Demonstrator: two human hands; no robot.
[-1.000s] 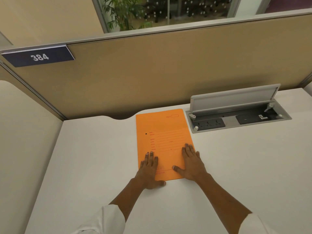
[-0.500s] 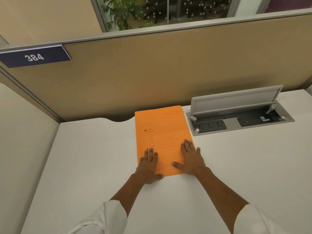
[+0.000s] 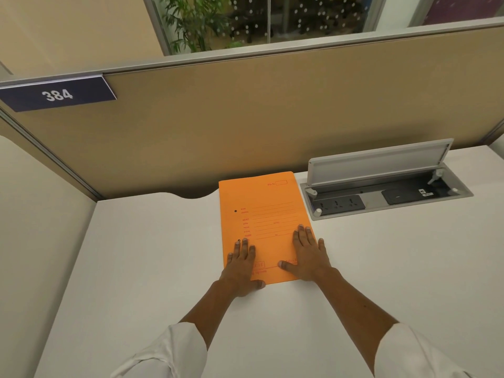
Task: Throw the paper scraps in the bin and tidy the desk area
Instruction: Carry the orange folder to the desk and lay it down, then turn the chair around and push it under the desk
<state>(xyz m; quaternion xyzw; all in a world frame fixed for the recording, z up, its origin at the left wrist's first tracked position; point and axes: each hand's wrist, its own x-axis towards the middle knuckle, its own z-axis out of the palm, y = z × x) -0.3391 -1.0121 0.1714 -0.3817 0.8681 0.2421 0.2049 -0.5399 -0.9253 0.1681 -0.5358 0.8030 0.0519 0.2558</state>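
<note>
An orange file folder (image 3: 261,211) with red printed lines lies flat on the white desk (image 3: 136,255), its far edge close to the partition. My left hand (image 3: 241,264) rests palm down on the folder's near left corner, fingers spread. My right hand (image 3: 308,255) presses flat on its near right part, thumb stretched toward the left hand. Neither hand grips anything. No paper scraps and no bin are in view.
A tan partition (image 3: 272,105) closes off the back, with a blue "384" sign (image 3: 57,94) at its left. To the right of the folder a power socket box (image 3: 381,192) is sunk into the desk, its grey lid standing open. A side panel (image 3: 35,227) bounds the left.
Both hands have slid the folder away from me toward the partition, and it now sits a little farther back. The hands stay flat on it.
</note>
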